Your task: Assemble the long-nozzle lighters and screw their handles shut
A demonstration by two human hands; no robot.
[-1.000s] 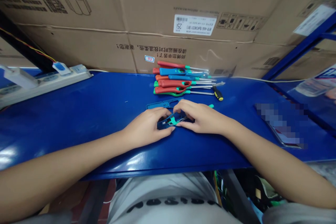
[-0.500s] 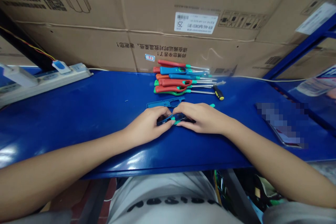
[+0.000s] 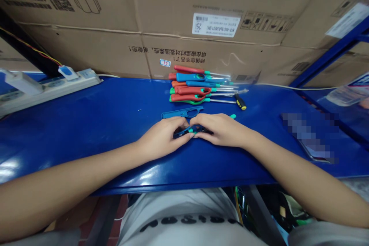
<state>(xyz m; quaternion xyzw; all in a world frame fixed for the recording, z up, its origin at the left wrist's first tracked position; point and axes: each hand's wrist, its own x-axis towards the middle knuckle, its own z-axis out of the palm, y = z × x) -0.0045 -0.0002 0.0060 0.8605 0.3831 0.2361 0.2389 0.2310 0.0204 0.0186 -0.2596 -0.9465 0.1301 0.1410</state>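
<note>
Low over the blue tabletop, my left hand (image 3: 165,133) pinches one end of an opened blue lighter handle (image 3: 181,132). Fingers of my right hand (image 3: 220,130) close round its other side, and the two hands almost meet. A small green part, perhaps the trigger (image 3: 191,131), shows at my fingertips. Most of the handle lies hidden under the fingers. Past the right hand a green tip (image 3: 233,116) pokes out; what it joins is covered. Just behind my hands lies a loose blue half-shell (image 3: 183,113) of a lighter handle.
Several long-nosed lighters (image 3: 191,90) in red, blue, orange and green lie against the cardboard box (image 3: 115,57). Beside their tips is a black-and-yellow screwdriver (image 3: 240,102). At the left stands a power strip (image 3: 54,84); a blurred-out flat device (image 3: 311,138) lies right.
The green part between my fingers has shifted slightly and shows less than before. Both hands keep nearly the same place and grip.
</note>
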